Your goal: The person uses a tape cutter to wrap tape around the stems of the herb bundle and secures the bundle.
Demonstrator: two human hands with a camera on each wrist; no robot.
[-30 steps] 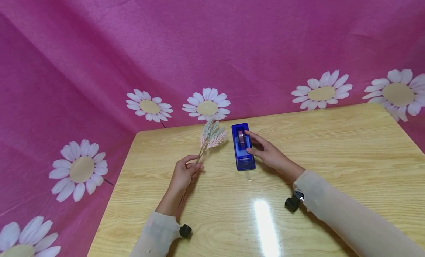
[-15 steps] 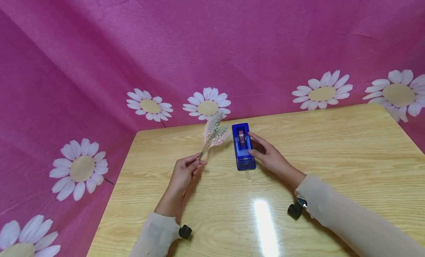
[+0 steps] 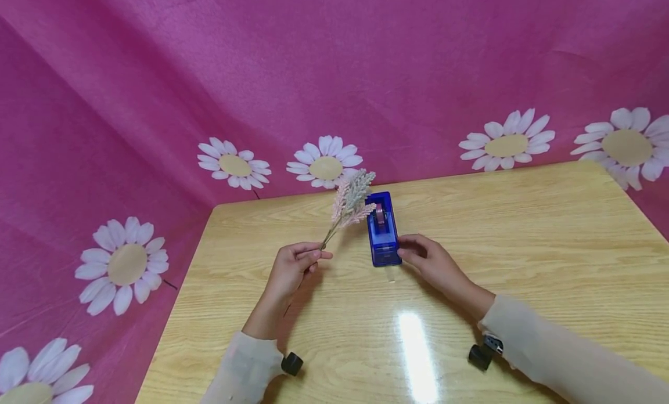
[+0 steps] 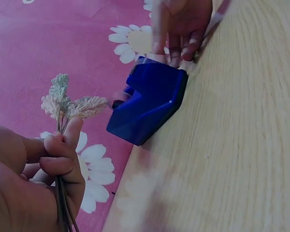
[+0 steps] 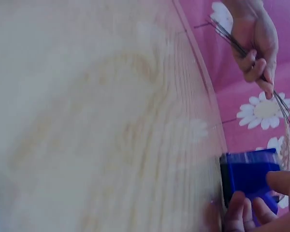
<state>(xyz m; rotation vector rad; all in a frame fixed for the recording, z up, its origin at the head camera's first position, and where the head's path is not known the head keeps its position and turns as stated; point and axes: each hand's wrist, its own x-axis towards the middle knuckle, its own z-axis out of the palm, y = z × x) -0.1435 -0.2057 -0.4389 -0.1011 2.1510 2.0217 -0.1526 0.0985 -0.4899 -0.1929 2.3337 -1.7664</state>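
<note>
A small bunch of artificial flowers (image 3: pixel 352 201), with pink and grey-green heads on thin stems, is pinched in my left hand (image 3: pixel 292 270). The heads overlap the left edge of the blue tape dispenser (image 3: pixel 384 241) in the head view. In the left wrist view the stems (image 4: pixel 62 203) run down across the palm. My right hand (image 3: pixel 439 264) is beside the dispenser's front right corner, thumb and fingers bent loosely next to it. Whether the fingertips touch it is hard to tell. A short clear strip of tape (image 3: pixel 390 274) sticks out from the dispenser's front end.
The dispenser stands on a wood-grain table (image 3: pixel 522 230), towards the back. Behind and to the left hangs a pink cloth (image 3: pixel 366 73) printed with large white daisies. A bright light reflection (image 3: pixel 418 357) lies on the tabletop near the front.
My right hand has slid from the dispenser's middle towards its front end. My left hand has tilted the flowers rightward and up, bringing their heads over the dispenser's edge. The dispenser stays in place.
</note>
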